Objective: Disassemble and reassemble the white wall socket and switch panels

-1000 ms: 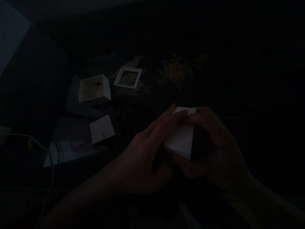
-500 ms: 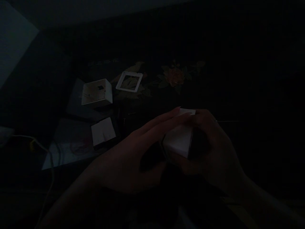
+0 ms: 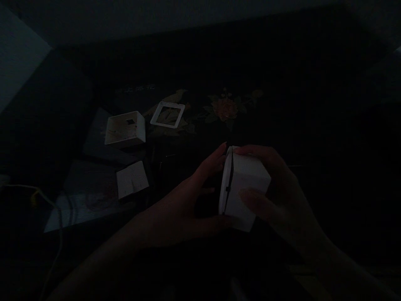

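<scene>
Head view, very dimly lit, and the action is centred on a white box (image 3: 250,171), being held up just right of the middle, at the near side of the dark worktop (image 3: 275,121). It is tilted, and along its left side a white lid (image 3: 223,184) is seen, with a thin dark seam running between the two and a small dark notch showing partway down.

By the right hand's grip (image 3: 290,196) the box is clasped firmly: the thumb is pressed flat on the face turned toward the viewer, and the fingers are wrapped over the far edge. On the left, the lid side is flanked by the left hand's grip (image 3: 184,205), fingers spread toward the far end, thumb laid at the near lower edge. Whether it is closed on anything cannot be told in this gloom.

Farther left, a white open box (image 3: 141,129) is set down, its hollow exposed and a dark square hole seen inside. Just right of it a white square frame (image 3: 157,113) is laid flat, over printed leaves. Nearer, a white-faced square piece (image 3: 133,179) with dark edges is placed, and between it and the left hand two tiny slivers (image 3: 169,156) are glimpsed, too small to be made out. A flower print (image 3: 224,108) is shown at far centre. At near left, a pale cable (image 3: 61,221) is trailed, a yellow tag (image 3: 34,198) fixed around it.
</scene>
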A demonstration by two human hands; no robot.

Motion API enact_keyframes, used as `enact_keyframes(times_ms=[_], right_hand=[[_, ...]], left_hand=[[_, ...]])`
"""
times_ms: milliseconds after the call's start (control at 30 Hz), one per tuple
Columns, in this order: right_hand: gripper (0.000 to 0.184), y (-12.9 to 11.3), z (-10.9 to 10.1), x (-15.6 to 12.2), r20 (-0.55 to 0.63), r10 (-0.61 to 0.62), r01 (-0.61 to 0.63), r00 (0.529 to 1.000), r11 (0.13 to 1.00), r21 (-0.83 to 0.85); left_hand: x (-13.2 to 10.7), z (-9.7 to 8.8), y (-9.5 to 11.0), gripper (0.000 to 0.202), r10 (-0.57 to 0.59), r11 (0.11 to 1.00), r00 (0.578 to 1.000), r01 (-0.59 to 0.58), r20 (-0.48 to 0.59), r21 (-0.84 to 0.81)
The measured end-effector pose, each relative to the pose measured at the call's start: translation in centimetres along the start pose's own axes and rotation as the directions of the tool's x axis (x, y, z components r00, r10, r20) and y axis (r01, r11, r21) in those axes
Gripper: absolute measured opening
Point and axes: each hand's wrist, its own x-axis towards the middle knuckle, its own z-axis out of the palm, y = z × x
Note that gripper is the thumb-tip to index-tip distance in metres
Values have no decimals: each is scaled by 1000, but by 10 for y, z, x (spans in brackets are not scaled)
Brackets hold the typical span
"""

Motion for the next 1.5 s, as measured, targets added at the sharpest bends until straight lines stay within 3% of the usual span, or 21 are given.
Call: enact_keyframes(times_ms=[133,267,367,500,667,833,1000,1233,1367,1500], right_hand=[[46,0,-2,-1,91,-9,2,996,996,85],[99,8,2,-6,168,28,-64,985,975,211],[117,14,5,-9,195,77,-127,978,956,264],[114,16,8,-10,202,87,-134,975,965,227],[103,18,7,-9,175,46,-75,984,984,162],[97,18,6,-9,171,71,-89,983,991,99],[94,14,5,-9,150,81,-97,985,990,99],[90,9,7,-7,152,95,-127,984,969,214],[85,7,8,-5,141,75,-105,987,969,224],[82,5,8,-5,117,65,-89,991,971,220]], left_hand=[[-1,1,0,92,13,984,1000,-16,-18,-175],[0,-1,-2,80,4,957,992,-40,-125,-286],[1,-1,-4,75,-11,958,983,-43,-185,-284],[0,1,-3,76,-18,970,984,-27,-180,-243],[-2,1,3,52,15,971,986,-54,-164,-234],[-4,3,5,63,-4,977,992,-24,-126,-213],[-5,1,5,62,16,968,996,-38,-91,-247],[-4,4,5,61,13,934,996,-44,-90,-355],[-4,5,5,59,2,939,993,-42,-118,-342],[-5,6,3,69,-30,951,994,-3,-104,-309]])
